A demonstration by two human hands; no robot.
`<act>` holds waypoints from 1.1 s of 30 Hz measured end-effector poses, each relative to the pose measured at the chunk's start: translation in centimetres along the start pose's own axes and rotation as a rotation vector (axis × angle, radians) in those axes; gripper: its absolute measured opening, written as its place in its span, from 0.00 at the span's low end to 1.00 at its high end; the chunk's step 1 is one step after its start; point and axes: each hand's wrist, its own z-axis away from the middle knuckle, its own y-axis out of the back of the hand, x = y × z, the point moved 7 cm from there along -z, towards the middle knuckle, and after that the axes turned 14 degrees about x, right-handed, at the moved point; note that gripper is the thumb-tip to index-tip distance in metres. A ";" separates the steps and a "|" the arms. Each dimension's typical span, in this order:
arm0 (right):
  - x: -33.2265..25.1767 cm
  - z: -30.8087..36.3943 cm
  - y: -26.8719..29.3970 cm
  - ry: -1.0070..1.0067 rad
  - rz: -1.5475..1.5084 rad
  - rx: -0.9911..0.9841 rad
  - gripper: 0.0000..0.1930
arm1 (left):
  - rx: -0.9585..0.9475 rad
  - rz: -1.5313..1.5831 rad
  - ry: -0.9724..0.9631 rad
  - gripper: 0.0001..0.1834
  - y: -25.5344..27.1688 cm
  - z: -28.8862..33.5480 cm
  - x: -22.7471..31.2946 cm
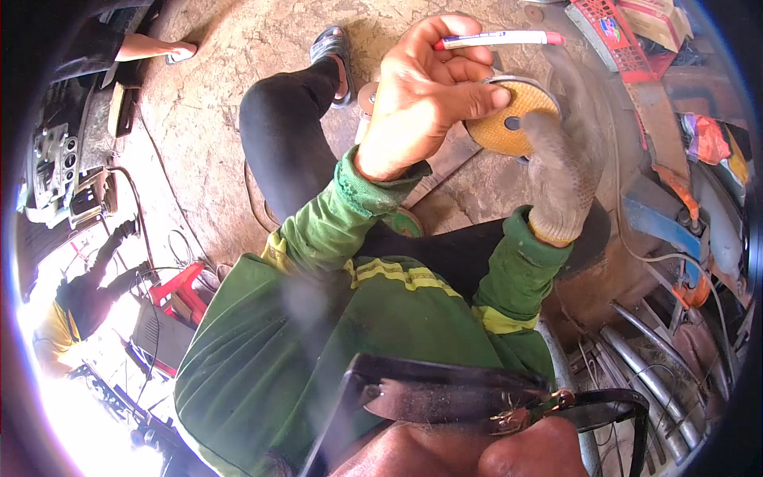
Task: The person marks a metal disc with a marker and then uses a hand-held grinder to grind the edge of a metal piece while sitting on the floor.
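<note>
My bare left hand [421, 95] is closed on a round yellow abrasive disc [499, 131] with a dark centre hole, its thumb pressed on the front face. A grey edge shows behind the disc's rim. Tucked between the same hand's fingers is a white marker [501, 38] with pinkish-red ends, lying crosswise above the disc. My right hand [560, 179], in a pale knitted work glove, overlaps the disc's lower right side. Motion smears its fingers, so their grip is unclear.
A red plastic crate [624, 40] and a cardboard box [656, 22] stand at the far right. Metal pipes [648, 389] and blue-orange metal parts [671, 238] crowd the right side. Another person's foot [181, 52] is at upper left; someone in yellow [60, 334] is at lower left.
</note>
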 end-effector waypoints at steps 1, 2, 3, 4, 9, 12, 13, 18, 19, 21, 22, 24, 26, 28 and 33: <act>0.0 0.1 -0.2 -0.020 -0.055 0.017 0.34 | 0.004 0.052 -0.028 0.32 0.0 -0.2 0.1; -0.1 0.2 -0.3 -0.025 -0.067 0.029 0.32 | 0.007 0.104 -0.057 0.32 0.0 -0.4 0.4; -0.2 0.3 -0.5 -0.030 -0.079 0.041 0.31 | 0.016 0.125 -0.067 0.31 0.0 -0.5 0.6; -0.3 0.5 -0.4 -0.022 -0.044 0.051 0.29 | 0.015 0.130 -0.075 0.31 0.0 -0.6 0.6; 0.5 0.8 0.0 -0.057 -0.011 0.213 0.18 | 0.063 0.076 -0.098 0.31 0.0 -0.3 0.1; 0.1 1.0 0.9 0.090 0.094 0.259 0.14 | 0.074 -0.184 -0.212 0.32 -0.4 0.4 1.0; -0.3 0.9 1.4 0.184 0.256 0.274 0.14 | 0.103 -0.252 -0.314 0.31 -0.2 0.5 1.8; -1.0 0.8 1.9 0.288 0.464 0.355 0.14 | 0.186 -0.399 -0.547 0.08 -0.2 3.0 6.1; -0.9 0.8 1.9 0.290 0.427 0.373 0.15 | 0.165 -0.426 -0.534 0.08 -0.5 3.4 6.5; -0.8 0.8 2.1 0.289 0.405 0.403 0.15 | 0.133 -0.469 -0.503 0.08 -0.9 4.0 7.0; -0.9 0.9 2.1 0.285 0.418 0.412 0.15 | 0.124 -0.486 -0.488 0.07 -1.0 4.3 7.2; -0.8 0.9 2.1 0.288 0.392 0.425 0.16 | 0.104 -0.513 -0.476 0.07 -1.1 4.6 7.2; -0.8 1.0 2.0 0.309 0.356 0.426 0.16 | 0.088 -0.533 -0.489 0.07 -1.0 4.8 7.3; -1.2 1.1 1.9 0.346 0.416 0.435 0.15 | 0.095 -0.551 -0.491 0.07 -1.1 4.9 7.3; -1.4 1.0 1.8 0.444 0.418 0.367 0.16 | 0.088 -0.560 -0.483 0.07 -1.2 4.8 7.4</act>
